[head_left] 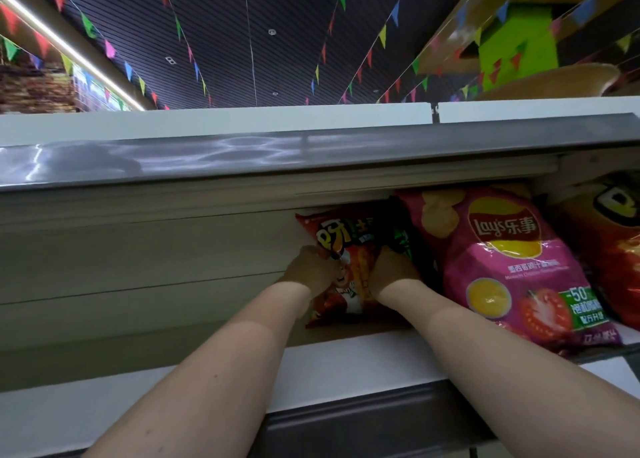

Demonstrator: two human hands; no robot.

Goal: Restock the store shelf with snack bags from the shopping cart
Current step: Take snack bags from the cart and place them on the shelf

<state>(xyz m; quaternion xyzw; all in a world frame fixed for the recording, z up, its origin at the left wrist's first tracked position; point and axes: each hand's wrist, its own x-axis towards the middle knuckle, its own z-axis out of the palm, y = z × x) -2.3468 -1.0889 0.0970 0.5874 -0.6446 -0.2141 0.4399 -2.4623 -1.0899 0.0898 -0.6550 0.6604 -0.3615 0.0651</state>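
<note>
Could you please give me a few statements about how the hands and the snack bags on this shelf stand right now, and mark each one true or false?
1. Both hands are on the orange snack bag. True: the left hand and the right hand each grip it.
2. The pink chip bag lies to the left of the orange snack bag. False: it lies to its right.
3. The orange snack bag is on the shelf, under the shelf above. True.
4. The pink chip bag is held in the right hand. False: no hand touches it.
5. Coloured pennant flags hang from the ceiling. True.
</note>
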